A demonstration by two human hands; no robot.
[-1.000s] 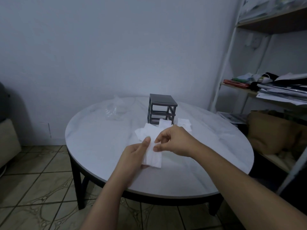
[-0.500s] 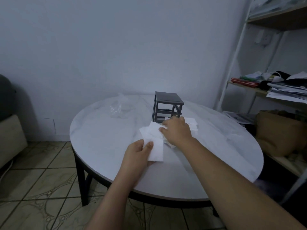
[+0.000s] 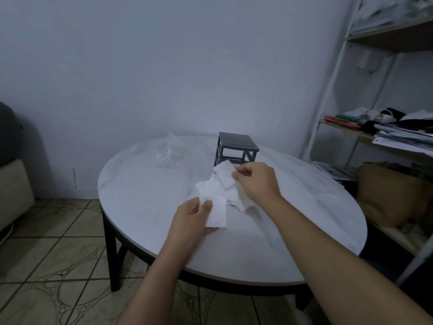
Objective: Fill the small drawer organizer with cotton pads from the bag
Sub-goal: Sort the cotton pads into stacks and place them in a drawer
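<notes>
A small dark grey drawer organizer (image 3: 236,148) stands upright on the round white table (image 3: 145,202), its frame open at the front. My left hand (image 3: 191,219) holds a small stack of white square cotton pads (image 3: 216,214) between thumb and fingers. My right hand (image 3: 257,184) pinches one white cotton pad (image 3: 223,172), lifted just in front of the organizer. Below it a loose pile of cotton pads (image 3: 234,198) lies on the table. A crumpled clear plastic bag (image 3: 169,153) sits at the far left of the table.
A white metal shelf (image 3: 332,95) with papers and cloth stands to the right, close to the table. A brown bag (image 3: 393,193) lies on its low shelf. A beige seat (image 3: 11,193) is at the left, over tiled floor.
My right hand has lifted from the pile with one pad pinched in its fingers. My left hand has kept its stack, sitting slightly lower and nearer.
</notes>
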